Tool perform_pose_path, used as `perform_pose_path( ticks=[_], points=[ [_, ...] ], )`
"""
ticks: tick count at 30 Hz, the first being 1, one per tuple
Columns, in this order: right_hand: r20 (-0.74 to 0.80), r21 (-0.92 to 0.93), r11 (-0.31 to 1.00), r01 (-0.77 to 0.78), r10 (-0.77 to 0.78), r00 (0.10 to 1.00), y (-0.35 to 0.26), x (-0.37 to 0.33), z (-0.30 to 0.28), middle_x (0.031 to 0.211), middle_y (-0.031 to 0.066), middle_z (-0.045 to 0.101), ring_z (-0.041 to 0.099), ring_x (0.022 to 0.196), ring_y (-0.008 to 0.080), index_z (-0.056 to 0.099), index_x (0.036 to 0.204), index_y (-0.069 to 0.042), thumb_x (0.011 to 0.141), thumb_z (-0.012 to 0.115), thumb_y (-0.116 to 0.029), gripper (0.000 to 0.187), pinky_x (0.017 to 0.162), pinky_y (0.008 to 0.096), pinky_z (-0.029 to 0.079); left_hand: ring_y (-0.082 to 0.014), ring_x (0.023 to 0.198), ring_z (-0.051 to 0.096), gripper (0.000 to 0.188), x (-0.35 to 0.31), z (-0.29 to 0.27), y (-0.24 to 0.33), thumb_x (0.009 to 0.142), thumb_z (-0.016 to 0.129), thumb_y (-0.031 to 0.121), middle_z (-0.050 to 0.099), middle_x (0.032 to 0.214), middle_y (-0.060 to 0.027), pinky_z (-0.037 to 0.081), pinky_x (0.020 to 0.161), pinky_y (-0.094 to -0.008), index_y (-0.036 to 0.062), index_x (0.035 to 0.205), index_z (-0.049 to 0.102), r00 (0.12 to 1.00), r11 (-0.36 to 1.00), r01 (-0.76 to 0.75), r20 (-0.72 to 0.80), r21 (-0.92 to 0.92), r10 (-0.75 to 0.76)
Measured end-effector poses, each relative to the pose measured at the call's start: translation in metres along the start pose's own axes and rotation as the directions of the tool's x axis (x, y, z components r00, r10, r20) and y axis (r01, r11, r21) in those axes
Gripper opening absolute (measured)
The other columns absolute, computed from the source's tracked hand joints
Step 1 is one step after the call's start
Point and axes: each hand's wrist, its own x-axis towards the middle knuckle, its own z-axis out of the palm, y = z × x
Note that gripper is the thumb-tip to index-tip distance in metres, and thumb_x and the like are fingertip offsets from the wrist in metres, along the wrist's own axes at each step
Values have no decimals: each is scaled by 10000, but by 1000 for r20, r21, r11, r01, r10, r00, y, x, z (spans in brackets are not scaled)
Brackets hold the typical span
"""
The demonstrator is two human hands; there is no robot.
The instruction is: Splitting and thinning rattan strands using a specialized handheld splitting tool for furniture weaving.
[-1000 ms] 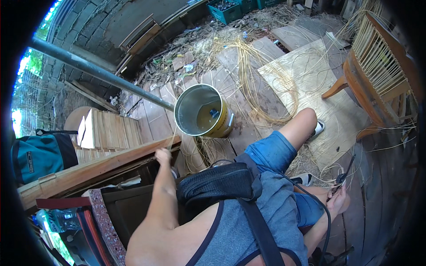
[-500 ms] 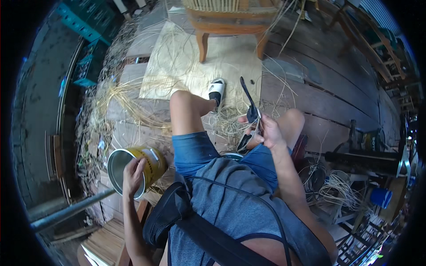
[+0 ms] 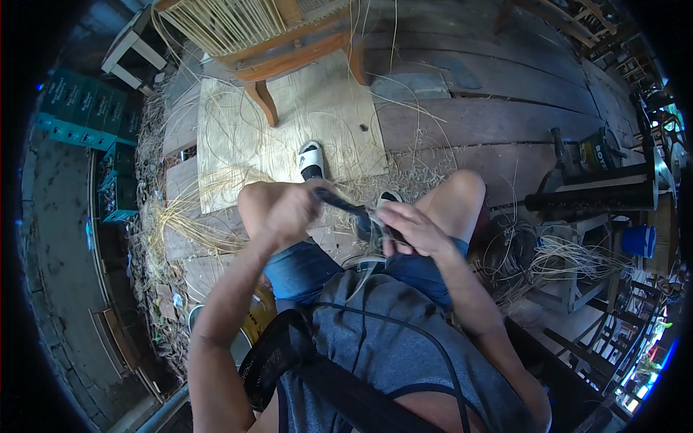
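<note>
My right hand (image 3: 417, 229) is closed around the near part of a long, narrow black tool (image 3: 345, 205), with pale strands (image 3: 372, 244) of cane beside the fingers. What kind of tool it is, I cannot make out. My left hand (image 3: 294, 211), blurred by motion, has its fingers curled at the far end of the same black piece. Both hands hover above my lap, between my knees. Under them part of a round container (image 3: 362, 261) shows between my thighs. A yellow bucket (image 3: 261, 312) stands at my left, mostly hidden by my left arm.
A wooden chair (image 3: 296, 59) with woven cane stands ahead on a pale sheet (image 3: 339, 123). Loose cane strands (image 3: 189, 220) lie at the left, and a coiled bundle (image 3: 570, 258) at the right near a blue cup (image 3: 638, 241). Green crates (image 3: 90, 108) stand far left.
My left hand has left the yellow bucket's rim and come across to the black tool. The tool has swung from upright to pointing left. My view has turned.
</note>
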Motion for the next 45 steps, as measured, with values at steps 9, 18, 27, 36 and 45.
perform_pose_path(
  ticks=[9,18,27,36,45],
  points=[
    [-650,129,956,264,-119,751,-6,-136,-129,595,15,471,360,356,44,515,1040,-64,956,516,-341,290,289,174,267,-372,693,637,192,64,-170,-128,896,459,45,630,800,-226,491,608,-417,28,984,628,636,818,272,-732,507,243],
    [-644,-318,941,115,-303,703,0,-28,-66,629,26,562,489,419,63,506,1044,-77,1009,431,-240,183,345,209,360,-354,1273,439,708,114,29,22,917,493,547,462,1361,-223,397,1038,-392,37,1398,397,998,1000,14,-54,-1,-14],
    [-576,-741,671,15,-647,499,-1,45,-61,783,77,645,625,649,161,568,1019,-76,988,481,-178,137,577,272,500,-186,893,672,265,83,59,31,998,463,302,660,1029,-86,580,700,-313,71,981,592,977,55,-45,-55,-997,-205],
    [-339,-181,907,380,-420,842,-14,30,-42,883,44,657,591,793,87,630,929,25,901,611,-64,96,719,231,477,-185,898,667,291,57,69,18,1003,450,305,658,1031,-101,569,698,-290,53,1025,595,977,33,-89,-94,-995,-193],
    [-259,-2,978,208,-201,945,12,81,-5,1076,76,594,586,940,122,521,1202,-39,924,556,-87,285,768,251,499,-152,839,621,267,61,90,9,1003,464,229,655,885,-63,510,780,-293,9,966,611,886,134,-261,-293,-956,-359]
  ],
)
